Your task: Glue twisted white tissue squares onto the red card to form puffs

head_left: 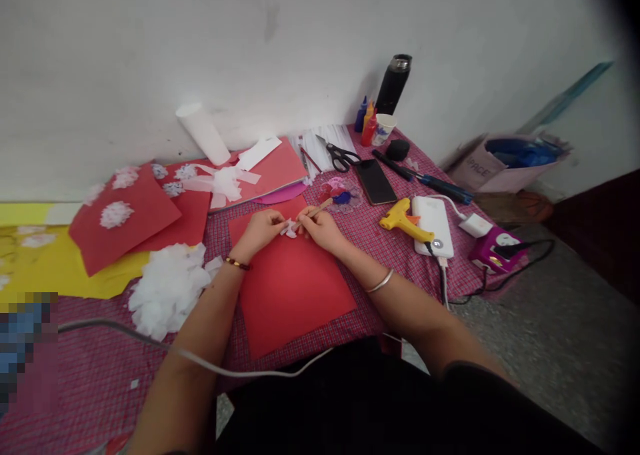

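Note:
Over a sheet of red paper (295, 288), my left hand (264, 231) pinches a small crumpled piece of white tissue paper (289, 229). My right hand (323, 229) is closed around a slim wooden stick (320, 208), perhaps a brush; its lower end meets the tissue paper, and fingers hide its tip. Just beyond the right hand lies a clear plastic palette (354, 205) with red and blue paint. Left of my left forearm is a heap of white tissue pieces (167, 287).
Red sheets with paper flowers (125, 231) lie left. Scissors (341, 159), a phone (376, 181), paint bottles (369, 132), a paper cup (385, 129) and a black flask (393, 85) are behind. Right are a yellow glue gun (404, 221), a power bank (433, 227) and a purple socket block (495, 249). A cable (235, 373) crosses the front.

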A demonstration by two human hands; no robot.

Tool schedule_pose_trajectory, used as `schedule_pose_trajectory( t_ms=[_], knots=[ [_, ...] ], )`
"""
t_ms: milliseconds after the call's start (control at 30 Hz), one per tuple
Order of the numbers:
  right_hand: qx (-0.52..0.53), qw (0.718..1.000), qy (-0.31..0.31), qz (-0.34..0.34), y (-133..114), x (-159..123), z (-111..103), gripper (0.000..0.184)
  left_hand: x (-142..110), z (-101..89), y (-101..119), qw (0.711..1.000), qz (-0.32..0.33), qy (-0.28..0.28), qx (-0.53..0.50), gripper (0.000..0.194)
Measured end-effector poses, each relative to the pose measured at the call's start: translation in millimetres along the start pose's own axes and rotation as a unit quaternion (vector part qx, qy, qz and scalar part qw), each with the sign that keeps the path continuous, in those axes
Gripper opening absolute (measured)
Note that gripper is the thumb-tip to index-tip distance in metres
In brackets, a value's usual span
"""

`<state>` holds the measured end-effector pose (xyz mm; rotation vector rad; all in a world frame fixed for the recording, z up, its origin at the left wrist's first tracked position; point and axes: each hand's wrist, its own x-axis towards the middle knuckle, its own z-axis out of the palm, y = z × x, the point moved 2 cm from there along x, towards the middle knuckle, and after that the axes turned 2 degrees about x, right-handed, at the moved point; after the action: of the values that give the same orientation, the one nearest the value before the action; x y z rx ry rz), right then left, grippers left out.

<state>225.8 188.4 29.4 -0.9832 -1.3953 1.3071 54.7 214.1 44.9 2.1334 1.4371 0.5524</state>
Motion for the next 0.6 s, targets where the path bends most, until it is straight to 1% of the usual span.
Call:
schedule_pose_trajectory(
  t_ms=[200, 333, 400, 467, 500, 567, 600],
  knots=[
    [-0.098, 0.995, -0.005, -0.028, 7.7, 1.9, 0.0, 0.016, 1.2, 2.6, -4.0, 1.0, -0.004, 0.003, -0.003, 0.025],
    [-0.161, 0.986, -0.005, -0.047, 7.3, 0.0, 1.4, 0.017, 1.8, 2.3, -6.6, 1.0, -0.006, 0.008, -0.004, 0.022],
    [-0.176, 0.983, -0.002, -0.055, 5.7, -1.8, 2.8, 0.017, 1.5, 2.0, -6.8, 1.0, -0.007, 0.011, -0.003, 0.021],
    [-0.147, 0.988, 0.003, -0.057, 3.5, -3.4, 3.2, 0.016, 0.9, 2.9, -5.6, 1.0, -0.008, 0.016, -0.002, 0.023],
    [-0.108, 0.993, 0.012, -0.051, 2.5, -3.7, 2.4, 0.015, 0.5, 3.8, -4.4, 1.0, -0.007, 0.017, -0.002, 0.024],
    [0.008, 0.998, 0.06, -0.014, 1.4, -3.6, -2.1, 0.014, -0.2, 5.6, -0.7, 1.0, -0.006, 0.019, -0.008, 0.025],
    [0.064, 0.994, 0.092, 0.008, 1.2, -3.3, -5.1, 0.014, -0.8, 5.4, 1.6, 1.0, -0.005, 0.02, -0.012, 0.025]
  ],
)
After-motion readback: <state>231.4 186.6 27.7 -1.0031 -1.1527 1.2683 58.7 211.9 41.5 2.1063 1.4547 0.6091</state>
